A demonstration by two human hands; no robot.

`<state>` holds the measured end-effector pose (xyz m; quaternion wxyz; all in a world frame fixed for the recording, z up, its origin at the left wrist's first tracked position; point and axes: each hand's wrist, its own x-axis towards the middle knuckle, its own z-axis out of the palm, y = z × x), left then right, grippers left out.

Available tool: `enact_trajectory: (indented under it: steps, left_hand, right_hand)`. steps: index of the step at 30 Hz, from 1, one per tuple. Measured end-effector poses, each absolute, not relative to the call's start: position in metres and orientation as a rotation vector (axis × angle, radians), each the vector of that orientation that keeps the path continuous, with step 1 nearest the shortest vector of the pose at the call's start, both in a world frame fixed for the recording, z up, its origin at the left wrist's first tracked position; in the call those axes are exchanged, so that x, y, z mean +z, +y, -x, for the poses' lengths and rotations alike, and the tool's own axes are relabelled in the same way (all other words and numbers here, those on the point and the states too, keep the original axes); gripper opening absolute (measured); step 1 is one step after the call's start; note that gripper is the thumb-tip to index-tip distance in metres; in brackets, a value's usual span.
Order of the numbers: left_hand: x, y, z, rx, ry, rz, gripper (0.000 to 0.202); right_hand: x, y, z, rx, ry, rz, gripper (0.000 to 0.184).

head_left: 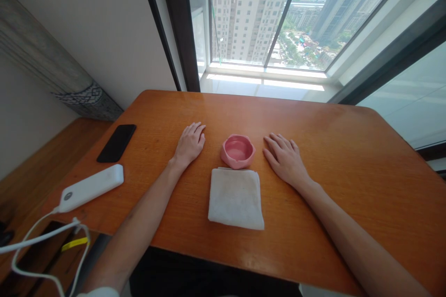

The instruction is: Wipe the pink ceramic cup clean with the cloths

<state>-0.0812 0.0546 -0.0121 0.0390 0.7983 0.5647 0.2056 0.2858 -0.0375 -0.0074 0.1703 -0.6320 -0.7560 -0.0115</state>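
Observation:
A pink faceted bowl (238, 163), perhaps an ashtray, stands upright in the middle of the wooden table (331, 139). Just in front of it lies a folded white cloth (236, 199), its far edge at the bowl's base. To the left of the bowl, my left hand (190, 143) rests palm down on the table, fingers stretched out and holding nothing. My right hand (284, 158) lies flat on the other side, fingers spread and empty. Neither hand touches the bowl or the cloth.
At the table's left are a black phone (116, 143) and a white power bank (92, 188) with a white cable (38, 241) running off the near left edge. Beyond the far edge is a window (265, 23). A curtain (69, 65) hangs at left.

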Motion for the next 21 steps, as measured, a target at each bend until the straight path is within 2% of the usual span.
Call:
enact_trajectory:
  steps: [4,8,12,16,19,21]
  left_hand:
    - [-0.012,0.054,0.081,0.637,1.731,-2.441,0.048]
    - [-0.013,0.055,0.081,0.632,1.729,-2.45,0.048]
    - [-0.014,0.056,0.081,0.613,1.73,-2.45,0.049]
    - [-0.013,0.056,0.082,0.632,1.731,-2.44,0.048]
    - [-0.013,0.055,0.082,0.625,1.713,-2.451,0.049]
    - [-0.014,0.056,0.081,0.621,1.711,-2.447,0.049]
  right_hand:
    - [0.002,-0.038,-0.287,-0.103,-2.061,1.694,0.044]
    - [0.034,-0.075,-0.255,-0.266,-2.024,1.308,0.038]
    - [0.046,-0.144,-0.188,-0.002,-2.387,1.02,0.035]
    - [0.019,-0.186,-0.146,-0.12,-2.521,1.024,0.056]
    - [0.009,-0.185,-0.147,-0.119,-2.494,1.029,0.044]
    - [0.019,-0.176,-0.156,0.157,-2.379,1.045,0.038]
